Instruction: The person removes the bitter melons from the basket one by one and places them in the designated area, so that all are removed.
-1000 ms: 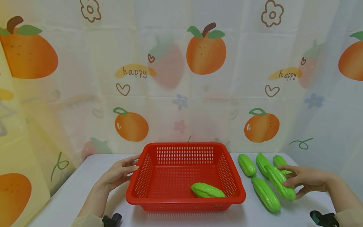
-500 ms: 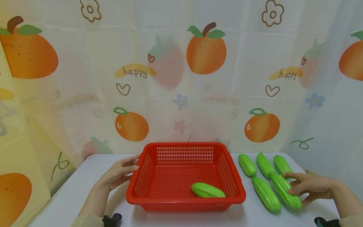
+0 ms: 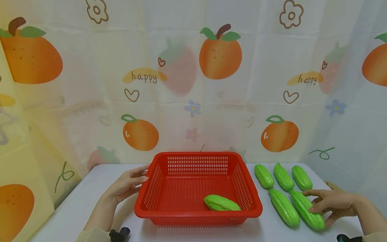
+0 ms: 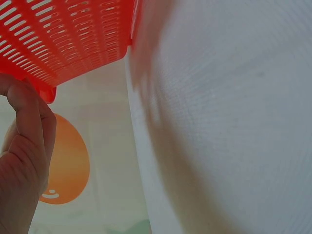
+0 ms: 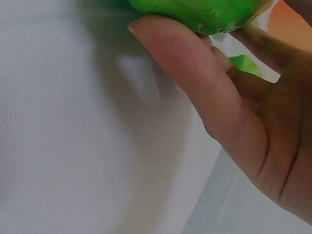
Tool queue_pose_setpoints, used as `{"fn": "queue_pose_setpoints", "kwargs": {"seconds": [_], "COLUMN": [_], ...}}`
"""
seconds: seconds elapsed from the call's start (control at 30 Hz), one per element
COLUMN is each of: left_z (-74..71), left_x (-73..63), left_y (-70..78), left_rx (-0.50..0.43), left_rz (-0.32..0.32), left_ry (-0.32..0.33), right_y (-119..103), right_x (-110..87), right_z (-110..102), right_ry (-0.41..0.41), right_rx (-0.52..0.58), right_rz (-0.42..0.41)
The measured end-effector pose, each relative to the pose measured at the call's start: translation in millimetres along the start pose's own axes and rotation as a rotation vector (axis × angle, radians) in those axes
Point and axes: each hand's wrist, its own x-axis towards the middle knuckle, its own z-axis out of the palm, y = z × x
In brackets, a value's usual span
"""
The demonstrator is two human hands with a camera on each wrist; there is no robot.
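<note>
A red plastic basket (image 3: 198,214) stands mid-table with one green ribbed gourd (image 3: 222,203) inside, near its front right. My left hand (image 3: 128,185) holds the basket's left rim; in the left wrist view its bent fingers (image 4: 29,105) meet the red rim. To the right, my right hand (image 3: 335,203) grips another ribbed gourd (image 3: 307,211), thumb on its near side and fingers across its far side. That gourd lies low at the table, front right of the group. In the right wrist view the thumb (image 5: 180,53) presses under the green gourd (image 5: 204,12).
Several more gourds lie beside the basket: one at front (image 3: 284,208) and a back row with a left gourd (image 3: 264,176), a middle gourd (image 3: 283,177) and a right gourd (image 3: 301,178). A fruit-print curtain (image 3: 193,84) hangs behind the white table (image 3: 75,208).
My right hand has moved the gourd toward the front right, off the back gourds it overlapped, into line with the front one. The left hand and basket have stayed put.
</note>
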Motion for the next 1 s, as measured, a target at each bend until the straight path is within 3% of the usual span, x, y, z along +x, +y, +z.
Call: {"fn": "queue_pose_setpoints", "kwargs": {"seconds": [0.6, 1.0], "left_z": [-2.3, -2.2], "left_x": [2.8, 2.8], "left_y": [-2.8, -3.0], "left_rx": [0.007, 0.013], "left_rz": [0.002, -0.007], "left_ry": [-0.003, 0.005], "right_y": [6.3, -4.1], "right_x": [-0.3, -7.3], "right_z": [-6.0, -7.2], "right_ry": [-0.002, 0.029], "right_rx": [0.002, -0.026], "right_rz": [0.017, 0.02]}}
